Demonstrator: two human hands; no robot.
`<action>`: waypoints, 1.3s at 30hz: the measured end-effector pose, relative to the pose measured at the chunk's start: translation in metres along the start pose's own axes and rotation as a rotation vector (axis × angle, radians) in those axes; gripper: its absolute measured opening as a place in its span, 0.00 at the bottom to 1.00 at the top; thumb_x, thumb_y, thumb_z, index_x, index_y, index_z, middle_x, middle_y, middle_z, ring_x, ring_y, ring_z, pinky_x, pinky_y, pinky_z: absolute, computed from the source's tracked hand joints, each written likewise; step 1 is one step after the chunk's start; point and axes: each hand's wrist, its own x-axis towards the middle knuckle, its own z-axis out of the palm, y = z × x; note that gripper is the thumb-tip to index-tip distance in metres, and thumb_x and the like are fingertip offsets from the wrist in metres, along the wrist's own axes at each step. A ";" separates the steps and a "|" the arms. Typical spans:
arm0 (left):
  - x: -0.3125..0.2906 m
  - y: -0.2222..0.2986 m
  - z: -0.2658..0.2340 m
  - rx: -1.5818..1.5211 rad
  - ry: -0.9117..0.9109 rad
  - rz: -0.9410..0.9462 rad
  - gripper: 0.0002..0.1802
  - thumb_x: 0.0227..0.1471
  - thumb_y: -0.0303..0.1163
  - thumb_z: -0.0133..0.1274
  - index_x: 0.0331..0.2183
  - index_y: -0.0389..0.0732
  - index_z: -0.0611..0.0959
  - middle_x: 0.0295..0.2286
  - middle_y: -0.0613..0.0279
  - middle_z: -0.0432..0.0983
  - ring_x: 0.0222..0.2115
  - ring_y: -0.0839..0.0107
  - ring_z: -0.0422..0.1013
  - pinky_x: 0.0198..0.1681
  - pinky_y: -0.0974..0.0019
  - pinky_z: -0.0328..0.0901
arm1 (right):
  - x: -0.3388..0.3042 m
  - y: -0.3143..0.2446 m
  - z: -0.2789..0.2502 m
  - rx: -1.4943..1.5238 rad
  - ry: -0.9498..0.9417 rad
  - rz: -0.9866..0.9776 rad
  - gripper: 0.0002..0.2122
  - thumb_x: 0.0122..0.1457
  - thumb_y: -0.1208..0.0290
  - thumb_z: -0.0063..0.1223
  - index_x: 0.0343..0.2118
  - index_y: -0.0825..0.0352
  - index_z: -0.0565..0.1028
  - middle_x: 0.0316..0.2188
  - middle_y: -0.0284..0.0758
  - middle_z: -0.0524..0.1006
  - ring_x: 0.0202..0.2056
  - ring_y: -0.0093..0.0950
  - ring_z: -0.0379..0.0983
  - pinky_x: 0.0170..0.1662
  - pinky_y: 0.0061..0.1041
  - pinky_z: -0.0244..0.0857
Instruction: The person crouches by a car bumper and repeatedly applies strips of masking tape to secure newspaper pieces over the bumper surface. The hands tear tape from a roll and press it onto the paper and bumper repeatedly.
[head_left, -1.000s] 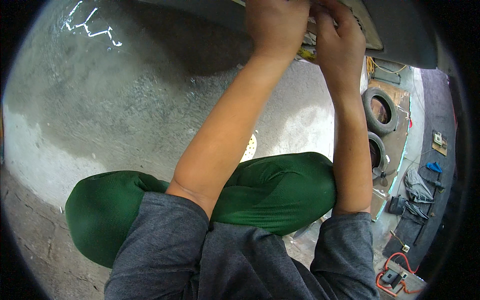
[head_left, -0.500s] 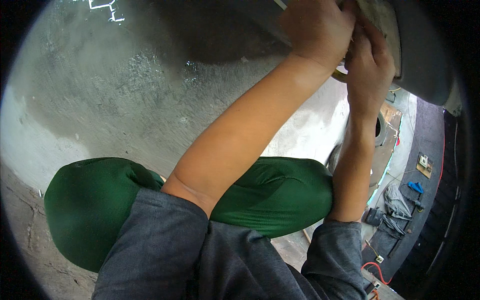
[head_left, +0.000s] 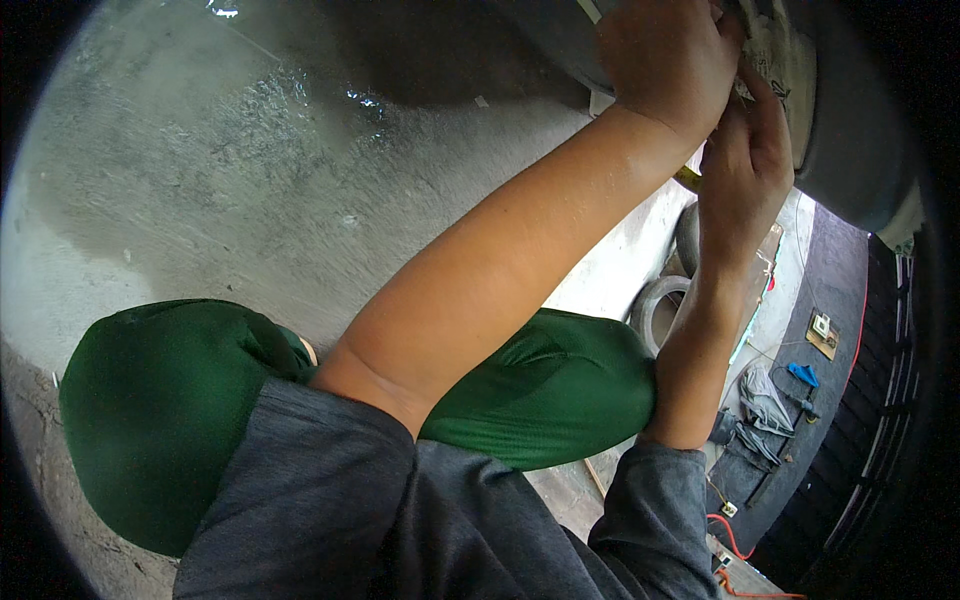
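Both arms reach up to the right, toward a dark curved panel (head_left: 850, 130) that has a pale sheet (head_left: 790, 95) with dark marks on it. My left hand (head_left: 665, 65) is closed, its fingers bent toward the sheet and mostly hidden behind the hand. Just below it, my right hand (head_left: 745, 150) has its thumb and fingers pinched together at the sheet's left edge. What either hand holds is too small or hidden to make out. Beside the right hand, a yellowish curved thing (head_left: 688, 178) shows in part, like the rim of a roll.
A wet grey concrete floor (head_left: 300, 180) spreads on the left. My knees in green trousers (head_left: 550, 390) are bent below my arms. Tyres (head_left: 660, 310) lie past the right forearm. Farther right are a grey cloth (head_left: 765, 400), a blue item (head_left: 803, 375) and a red cord (head_left: 730, 535).
The view has shifted slightly, so the hands and panel appear a little farther right. Both hands stay close together at the pale sheet, and more of the tyres shows.
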 end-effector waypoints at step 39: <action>0.003 -0.045 -0.010 0.006 -0.069 0.474 0.11 0.65 0.33 0.43 0.40 0.34 0.72 0.39 0.43 0.71 0.34 0.47 0.74 0.36 0.49 0.71 | 0.004 0.014 0.006 -0.406 -0.182 -0.075 0.32 0.65 0.74 0.52 0.72 0.60 0.56 0.43 0.44 0.84 0.41 0.34 0.85 0.44 0.34 0.79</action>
